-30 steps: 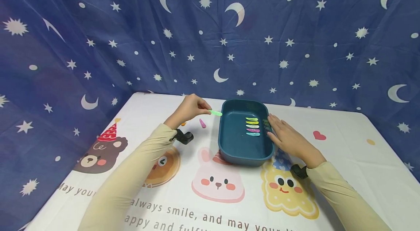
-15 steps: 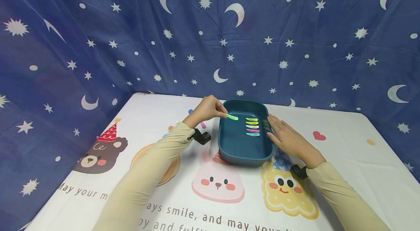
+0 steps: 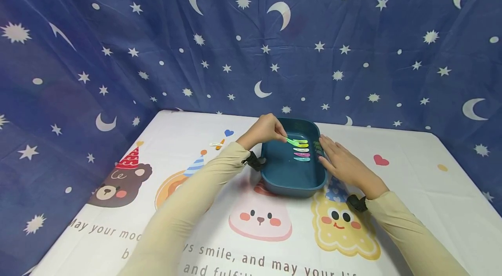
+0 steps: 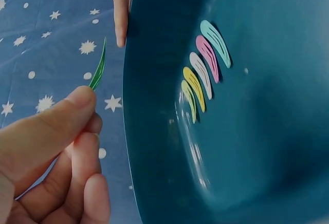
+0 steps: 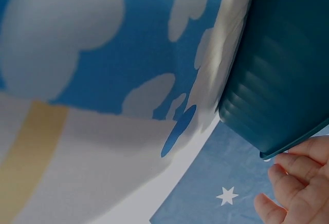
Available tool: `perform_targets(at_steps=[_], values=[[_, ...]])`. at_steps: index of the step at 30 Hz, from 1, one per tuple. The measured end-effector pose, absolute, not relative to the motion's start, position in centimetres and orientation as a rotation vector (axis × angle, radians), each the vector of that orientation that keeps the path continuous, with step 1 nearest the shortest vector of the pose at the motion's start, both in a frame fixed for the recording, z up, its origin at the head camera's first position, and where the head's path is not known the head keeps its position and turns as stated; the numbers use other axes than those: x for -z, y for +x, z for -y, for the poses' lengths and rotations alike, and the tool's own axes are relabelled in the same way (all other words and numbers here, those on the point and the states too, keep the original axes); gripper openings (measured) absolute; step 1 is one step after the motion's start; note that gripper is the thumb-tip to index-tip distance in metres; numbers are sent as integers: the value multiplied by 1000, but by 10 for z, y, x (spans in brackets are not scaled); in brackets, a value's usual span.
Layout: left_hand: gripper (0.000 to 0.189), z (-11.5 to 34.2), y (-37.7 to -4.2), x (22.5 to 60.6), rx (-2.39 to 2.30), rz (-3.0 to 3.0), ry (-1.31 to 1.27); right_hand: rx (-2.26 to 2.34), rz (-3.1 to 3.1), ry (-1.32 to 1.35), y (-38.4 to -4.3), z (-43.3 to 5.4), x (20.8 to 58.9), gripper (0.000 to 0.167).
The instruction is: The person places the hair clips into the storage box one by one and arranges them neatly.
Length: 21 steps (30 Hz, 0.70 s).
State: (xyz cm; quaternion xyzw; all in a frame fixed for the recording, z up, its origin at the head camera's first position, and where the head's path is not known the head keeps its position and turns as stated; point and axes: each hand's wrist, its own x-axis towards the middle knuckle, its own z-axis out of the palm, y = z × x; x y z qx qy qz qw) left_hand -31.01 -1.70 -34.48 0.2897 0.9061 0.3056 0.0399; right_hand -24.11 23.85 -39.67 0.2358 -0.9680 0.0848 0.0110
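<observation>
My left hand pinches a green snap hair clip between thumb and fingertips, over the left part of a dark teal bin. Inside, a column of several snap hair clips lies along the right side: yellow-green, yellow, white, pink and light turquoise. In the head view the green clip's tip overlaps the far end of that column. My right hand rests against the bin's right rim, fingers extended; the right wrist view shows its fingertips at the rim.
On the white printed tablecloth, left of the bin, lie a white hair clip and a narrow orange piece, close together. A blue star-and-moon curtain stands behind the table's far edge.
From outside the bin's left rim, my left hand has carried the green hair clip rightward to the column of clips. A pink clip on the table is now hidden behind my left arm.
</observation>
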Motion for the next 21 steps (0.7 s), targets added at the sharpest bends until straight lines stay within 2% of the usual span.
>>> perform_targets(at_steps=[21], values=[[7, -23, -311, 357, -729, -2754, 962, -261, 3026, 759, -242, -238, 394, 65]])
